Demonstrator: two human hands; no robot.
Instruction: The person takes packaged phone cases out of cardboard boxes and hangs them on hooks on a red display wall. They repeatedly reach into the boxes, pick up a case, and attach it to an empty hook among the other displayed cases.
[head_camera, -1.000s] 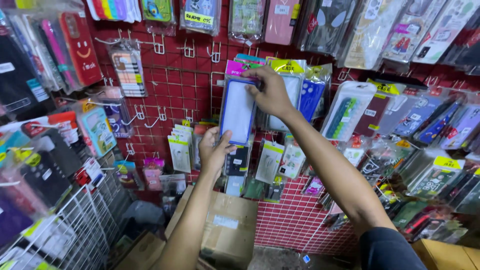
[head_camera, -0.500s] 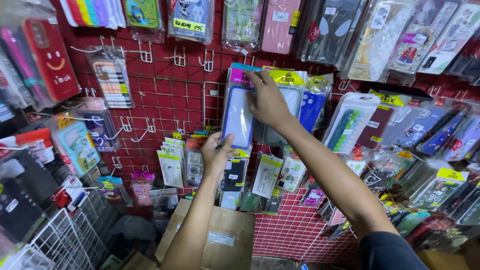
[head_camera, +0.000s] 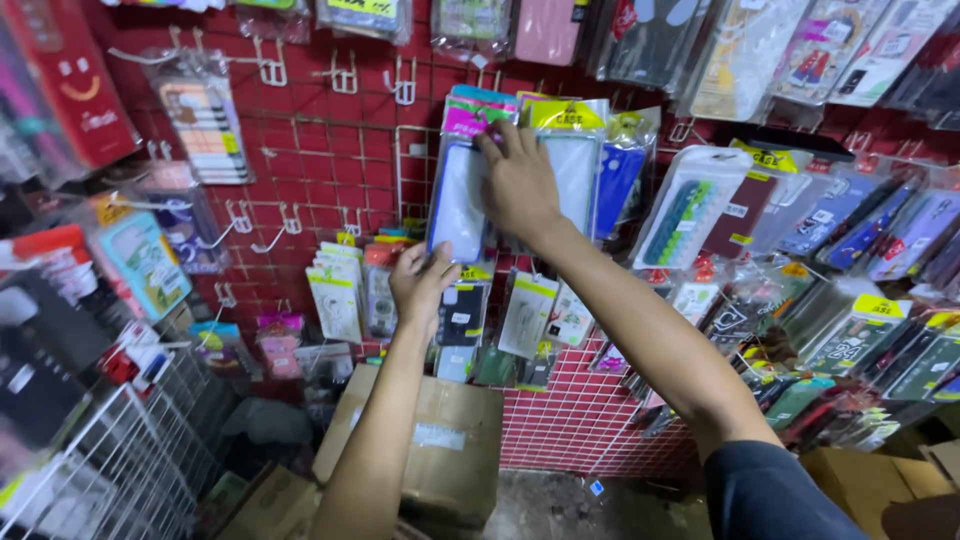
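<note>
A phone case with a blue rim, sealed in a clear bag (head_camera: 458, 205), hangs at the front of a row of packaged cases on a red wire grid wall (head_camera: 330, 170). My left hand (head_camera: 420, 285) pinches its bottom edge from below. My right hand (head_camera: 518, 185) lies flat over the top of the same bag and the clear-bagged case with a yellow header (head_camera: 570, 150) behind it. A pink-and-green header card (head_camera: 470, 112) sticks up above the bag.
Bagged phone cases cover the wall on all sides, with bare hooks (head_camera: 262, 228) to the left. A brown cardboard box (head_camera: 440, 450) stands on the floor below my arms. A white wire rack (head_camera: 110, 470) of goods juts out at the lower left.
The blue-rimmed case has gone from tilted toward me to flatter against the row on the wall. Both hands have shifted a little up and left with it.
</note>
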